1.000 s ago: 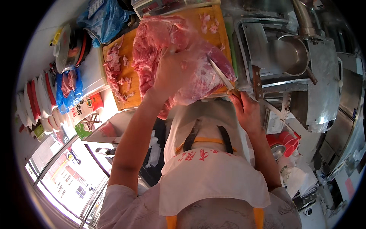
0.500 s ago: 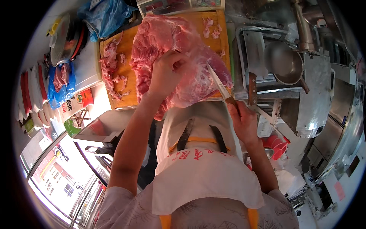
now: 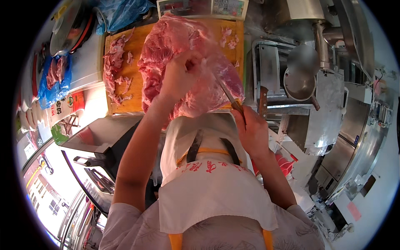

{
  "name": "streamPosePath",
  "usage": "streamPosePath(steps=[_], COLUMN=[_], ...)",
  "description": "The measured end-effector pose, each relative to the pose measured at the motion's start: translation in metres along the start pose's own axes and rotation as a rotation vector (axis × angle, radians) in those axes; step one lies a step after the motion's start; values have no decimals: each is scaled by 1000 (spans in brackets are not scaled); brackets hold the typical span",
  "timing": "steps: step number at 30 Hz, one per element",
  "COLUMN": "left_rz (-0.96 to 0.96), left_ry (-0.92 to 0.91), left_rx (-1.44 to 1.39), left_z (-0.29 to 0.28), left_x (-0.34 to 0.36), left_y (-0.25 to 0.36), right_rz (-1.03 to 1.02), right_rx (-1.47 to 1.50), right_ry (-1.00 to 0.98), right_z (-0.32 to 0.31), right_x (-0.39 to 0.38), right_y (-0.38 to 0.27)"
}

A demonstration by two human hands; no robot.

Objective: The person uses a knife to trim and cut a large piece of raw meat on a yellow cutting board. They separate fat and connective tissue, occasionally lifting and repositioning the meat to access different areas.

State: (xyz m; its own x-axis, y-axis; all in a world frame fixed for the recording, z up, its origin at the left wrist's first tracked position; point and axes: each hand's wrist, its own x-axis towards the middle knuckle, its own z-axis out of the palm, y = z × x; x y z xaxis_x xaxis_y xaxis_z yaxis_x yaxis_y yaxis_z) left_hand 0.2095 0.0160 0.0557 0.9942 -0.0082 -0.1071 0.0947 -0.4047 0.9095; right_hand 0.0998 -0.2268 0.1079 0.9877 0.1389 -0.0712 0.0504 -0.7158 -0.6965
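Observation:
A large slab of raw pink meat (image 3: 166,35) lies on a wooden cutting board (image 3: 134,95). My left hand (image 3: 183,75) is closed in a pinch on the top of the meat, near its middle; haze blurs the fingertips a little. In my right hand (image 3: 252,132) is a knife (image 3: 227,92) with a narrow blade, its handle inside my curled fingers. The blade points up and left, and its tip reaches the pale, fatty surface right of my left hand. Whether the tip is in the meat or only against it I cannot tell.
Meat trimmings (image 3: 112,62) lie along the board's left side, with small scraps (image 3: 232,41) at its far right. On the right, a cleaver (image 3: 268,68) rests on a metal tray beside a saucepan (image 3: 301,87). Blue plastic bags (image 3: 125,14) sit at the far left.
My right hand has turned the knife and shifted its blade left, toward my left hand. The left hand keeps its pinch on the meat. The whole view has shifted slightly.

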Motion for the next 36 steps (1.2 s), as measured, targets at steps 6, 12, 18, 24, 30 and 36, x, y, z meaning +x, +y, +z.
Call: streamPosePath(steps=[6,12,18,24,30,36], left_rz=[181,307,210,230,285,316], left_ry=[-232,-693,-813,-747,-764,-705], left_rx=[239,793,774,679,723,685], left_z=[-7,16,27,24,33,33], left_x=[68,119,131,125,135,134], left_y=[-17,22,37,43,16,13], right_rz=[10,29,-6,38,122,52], right_rx=[-139,-219,-350,-354,-511,-483], right_ry=[-64,-91,-125,-151,-379,-245], right_z=[-2,-6,-10,-10,-27,-38], right_x=[4,1,9,16,9,8], right_y=[-6,-15,-24,-36,-47,-60])
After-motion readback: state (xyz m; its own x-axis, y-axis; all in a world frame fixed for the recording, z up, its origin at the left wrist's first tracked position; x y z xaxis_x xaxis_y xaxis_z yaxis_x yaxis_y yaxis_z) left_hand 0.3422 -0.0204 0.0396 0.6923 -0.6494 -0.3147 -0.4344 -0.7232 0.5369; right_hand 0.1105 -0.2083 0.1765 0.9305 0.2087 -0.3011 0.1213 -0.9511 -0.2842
